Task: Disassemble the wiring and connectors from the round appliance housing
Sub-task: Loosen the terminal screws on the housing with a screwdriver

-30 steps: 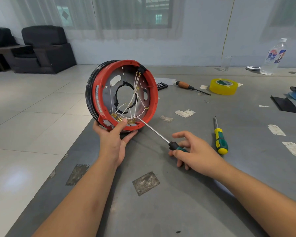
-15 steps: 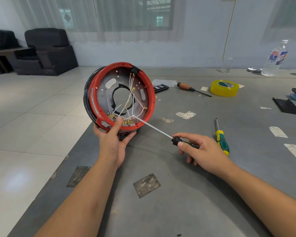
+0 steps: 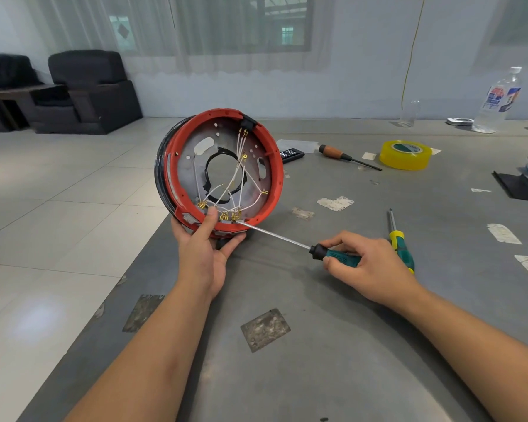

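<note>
A: Since the earlier head-view frame, screwdriver point(image 3: 302, 243) tip has shifted lower, now at the brass connectors point(image 3: 230, 215) on the housing's bottom edge.

B: Hands?

A: Left hand point(image 3: 203, 254) grips the round red housing point(image 3: 275, 166) by its lower rim, tilted up on edge at the grey surface point(image 3: 333, 360) corner. Right hand point(image 3: 369, 266) is curled round the green handle. White wires point(image 3: 235, 175) cross inside.

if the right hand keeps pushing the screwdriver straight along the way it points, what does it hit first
Probably the gold connectors at the bottom of the red housing: the screwdriver in the right hand already has its tip there, though actual contact is unclear.
</note>
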